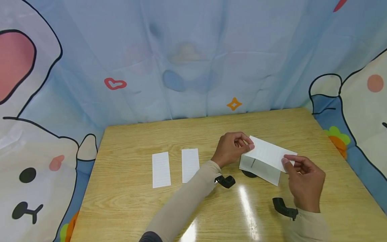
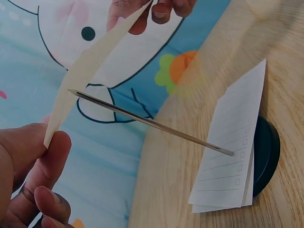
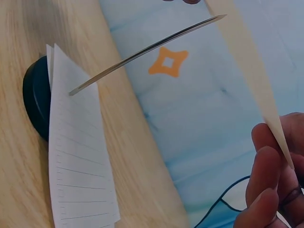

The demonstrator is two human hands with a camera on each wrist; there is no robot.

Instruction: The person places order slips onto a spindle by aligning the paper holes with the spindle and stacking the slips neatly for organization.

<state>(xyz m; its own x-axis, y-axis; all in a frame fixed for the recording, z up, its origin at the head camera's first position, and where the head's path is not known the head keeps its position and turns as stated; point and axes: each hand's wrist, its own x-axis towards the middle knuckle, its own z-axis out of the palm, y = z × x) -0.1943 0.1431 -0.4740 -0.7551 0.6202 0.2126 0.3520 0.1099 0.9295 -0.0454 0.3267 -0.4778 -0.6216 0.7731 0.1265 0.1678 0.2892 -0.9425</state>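
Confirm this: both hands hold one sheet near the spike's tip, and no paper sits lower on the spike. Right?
Not quite: pierced sheets do sit lower on the spike, by the dark base, as the left wrist view shows. The left hand and right hand hold one sheet near the tip.

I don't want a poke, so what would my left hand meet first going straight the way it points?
Beyond the sheet it pinches, your left hand would probably meet the metal spike; depth is unclear, so it might miss that and reach your right hand.
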